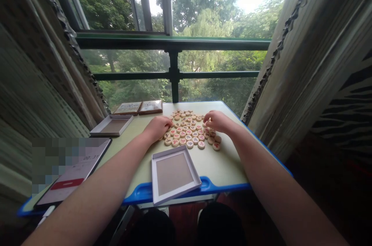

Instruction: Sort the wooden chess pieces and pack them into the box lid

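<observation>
Round wooden Chinese chess pieces (188,137), marked in red and dark characters, lie spread in a loose cluster on the pale table. On the cluster's left edge is my left hand (158,127), its fingers curled and bunched against the pieces; what they pinch is hidden. My right hand (217,122) bends over the right edge, fingertips closed at a Chinese chess piece (205,125). Some pieces at the right lie close together or overlap. In front of the cluster rests a shallow white box tray (174,174), tilted over the table's near edge.
A second shallow box (113,125) sits at the left, with two flat cases (151,107) behind it. The tablet (72,180) with a timer lies at the left near my forearm, its cable (46,215) hanging off. The table's blue rim (226,188) runs along the front.
</observation>
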Tool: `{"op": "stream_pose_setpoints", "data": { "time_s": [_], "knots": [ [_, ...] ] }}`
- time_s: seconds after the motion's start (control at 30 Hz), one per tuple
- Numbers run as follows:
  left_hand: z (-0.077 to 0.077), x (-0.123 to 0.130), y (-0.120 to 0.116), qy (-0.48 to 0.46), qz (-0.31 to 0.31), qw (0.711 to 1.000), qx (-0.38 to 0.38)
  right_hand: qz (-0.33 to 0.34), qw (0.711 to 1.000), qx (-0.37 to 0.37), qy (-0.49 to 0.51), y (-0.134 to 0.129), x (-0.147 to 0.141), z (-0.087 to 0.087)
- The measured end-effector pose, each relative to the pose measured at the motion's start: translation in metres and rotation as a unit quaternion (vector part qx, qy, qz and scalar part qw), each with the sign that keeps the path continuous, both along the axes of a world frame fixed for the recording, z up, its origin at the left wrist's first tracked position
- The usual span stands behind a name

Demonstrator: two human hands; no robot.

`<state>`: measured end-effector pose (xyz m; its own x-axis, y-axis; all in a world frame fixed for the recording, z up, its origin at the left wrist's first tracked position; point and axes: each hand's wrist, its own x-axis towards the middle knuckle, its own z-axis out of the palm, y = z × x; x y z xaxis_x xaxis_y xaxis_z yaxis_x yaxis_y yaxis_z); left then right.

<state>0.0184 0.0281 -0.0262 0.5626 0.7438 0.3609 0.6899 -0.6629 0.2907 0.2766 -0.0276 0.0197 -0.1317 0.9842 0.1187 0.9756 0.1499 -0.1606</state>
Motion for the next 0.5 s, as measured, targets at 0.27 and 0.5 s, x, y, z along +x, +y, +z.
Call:
{"op": "stream_pose_setpoints", "data": {
  "time_s": [0.27,0.5],
  "knots": [
    [0.0011,-0.0022,-0.0009,0.050,0.097,0.994,0.012,-0.039,0.998,-0.034,-0.032,0.0084,0.0035,-0.0111],
    [-0.0015,-0.0050,0.0045,0.052,0.111,0.992,-0.010,-0.040,0.999,-0.021,-0.019,0.0091,0.0014,-0.0113]
  ]
}}
